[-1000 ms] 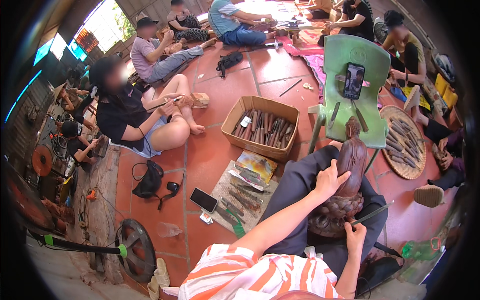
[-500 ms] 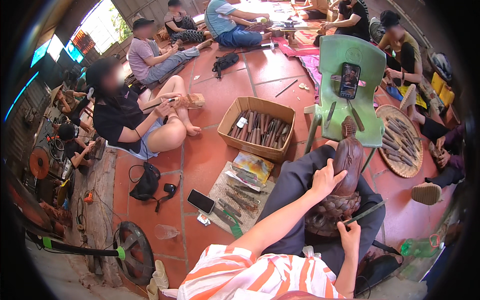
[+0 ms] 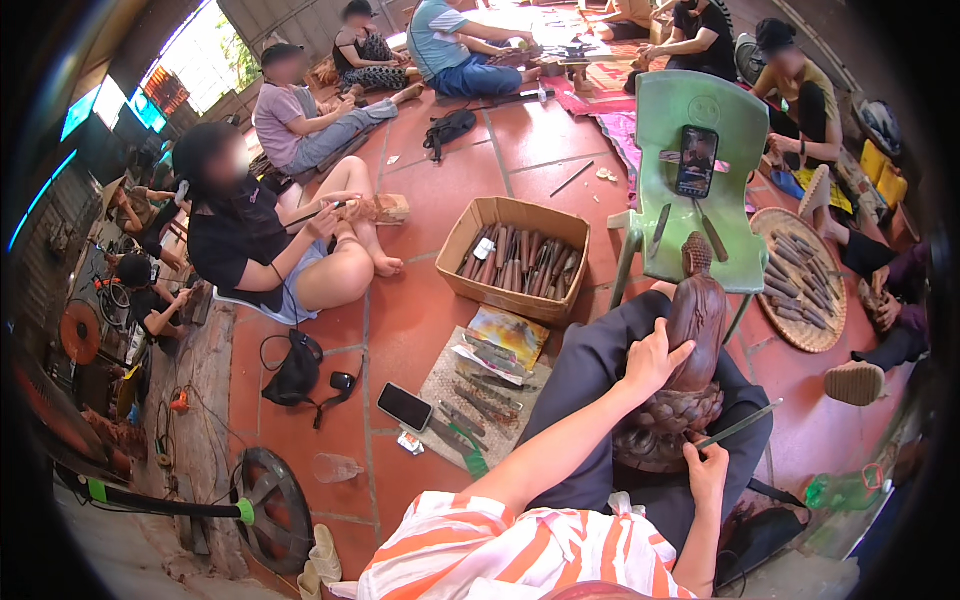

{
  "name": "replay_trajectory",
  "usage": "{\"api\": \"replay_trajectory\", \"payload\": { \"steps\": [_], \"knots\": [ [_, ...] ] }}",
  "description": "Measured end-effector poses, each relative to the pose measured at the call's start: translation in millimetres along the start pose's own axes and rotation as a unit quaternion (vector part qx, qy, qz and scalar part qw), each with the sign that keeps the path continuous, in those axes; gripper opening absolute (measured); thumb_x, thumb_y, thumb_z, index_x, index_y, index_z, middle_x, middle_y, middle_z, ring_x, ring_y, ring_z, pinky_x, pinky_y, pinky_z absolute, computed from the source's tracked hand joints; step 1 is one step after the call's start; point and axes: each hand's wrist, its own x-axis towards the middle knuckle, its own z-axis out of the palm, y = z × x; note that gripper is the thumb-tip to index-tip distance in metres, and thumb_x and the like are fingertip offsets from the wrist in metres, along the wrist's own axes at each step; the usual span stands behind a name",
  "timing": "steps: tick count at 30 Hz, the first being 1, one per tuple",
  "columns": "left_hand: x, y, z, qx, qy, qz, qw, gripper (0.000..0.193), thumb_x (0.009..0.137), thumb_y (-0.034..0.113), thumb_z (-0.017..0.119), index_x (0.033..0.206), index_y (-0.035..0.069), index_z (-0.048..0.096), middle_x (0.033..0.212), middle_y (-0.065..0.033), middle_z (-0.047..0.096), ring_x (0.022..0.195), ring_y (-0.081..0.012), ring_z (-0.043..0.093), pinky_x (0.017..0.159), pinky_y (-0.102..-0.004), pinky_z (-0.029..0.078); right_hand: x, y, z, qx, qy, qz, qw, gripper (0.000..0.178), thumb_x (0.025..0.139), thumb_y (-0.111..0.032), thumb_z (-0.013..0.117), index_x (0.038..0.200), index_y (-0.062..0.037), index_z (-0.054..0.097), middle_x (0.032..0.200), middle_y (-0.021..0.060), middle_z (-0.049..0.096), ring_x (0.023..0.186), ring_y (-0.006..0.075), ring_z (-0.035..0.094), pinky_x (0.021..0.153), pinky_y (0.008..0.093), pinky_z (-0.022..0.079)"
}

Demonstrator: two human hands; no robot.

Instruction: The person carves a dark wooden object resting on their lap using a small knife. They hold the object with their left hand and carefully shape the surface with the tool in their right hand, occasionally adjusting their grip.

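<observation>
A dark brown carved wooden Buddha statue [image 3: 697, 320] stands between my legs, its petalled base [image 3: 668, 415] resting at my lap. My left hand [image 3: 657, 360] wraps round the side of its body, thumb and fingers against the wood. Low at the base, my right hand [image 3: 706, 468] is closed on a slim grey-green file [image 3: 745, 422], which slants up to the right. Its working end by the base is mostly hidden by my fingers.
A cardboard box [image 3: 452, 268] of wooden-handled tools stands ahead, near a mat [image 3: 450, 378] with several blades. A phone leans on a green chair [image 3: 690, 100] holding two tools. A round woven tray [image 3: 768, 235] of tools lies right. Several people sit around, working.
The file's free end has shifted slightly to the right, and my right hand has moved a little the same way. My left hand keeps its hold on the statue.
</observation>
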Motion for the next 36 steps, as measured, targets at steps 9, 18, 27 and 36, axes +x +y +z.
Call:
{"api": "replay_trajectory", "payload": {
  "steps": [9,18,27,36],
  "knots": [
    [2,3,-1,0.007,-0.006,-0.008,1.000,0.069,0.087,0.055,0.054,0.114,-0.007,0.043,0.075,-0.0259,0.064,0.075,-0.0415,0.065,0.066,-0.0486,0.052,-5,-6,6,-0.027,0.030,-0.070,0.997,0.019,0.082,-0.010,0.066,0.081,0.0088,0.064,0.077,0.0089,0.065,0.072,0.0148,0.059,0.070,0.0296,0.046],
    [1,2,-4,-0.002,-0.009,-0.014,1.000,0.067,0.087,0.054,0.055,0.112,-0.007,0.045,0.076,-0.0268,0.064,0.074,-0.0412,0.065,0.066,-0.0484,0.052,-4,-8,10,-0.055,0.027,-0.108,0.992,0.019,0.081,-0.010,0.066,0.080,0.0080,0.063,0.071,0.0107,0.064,0.067,0.0181,0.058,0.066,0.0310,0.045],
    [3,-1,2,0.029,0.006,0.014,0.999,0.084,0.085,0.053,0.059,0.125,-0.018,0.037,0.084,-0.0304,0.064,0.076,-0.0433,0.064,0.070,-0.0482,0.051,-5,-16,14,-0.076,0.024,-0.072,0.994,0.018,0.078,-0.014,0.070,0.075,0.0012,0.062,0.080,0.0142,0.060,0.081,0.0298,0.058,0.073,0.0379,0.045],
    [7,8,-2,-0.007,-0.023,-0.030,0.999,0.062,0.085,0.050,0.062,0.111,-0.003,0.044,0.084,-0.0293,0.065,0.080,-0.0472,0.063,0.073,-0.0518,0.049,-5,-9,5,-0.105,0.036,-0.102,0.988,0.022,0.080,-0.017,0.069,0.088,0.0038,0.068,0.087,0.0162,0.069,0.083,0.0280,0.066,0.078,0.0333,0.048]
  ]
}}
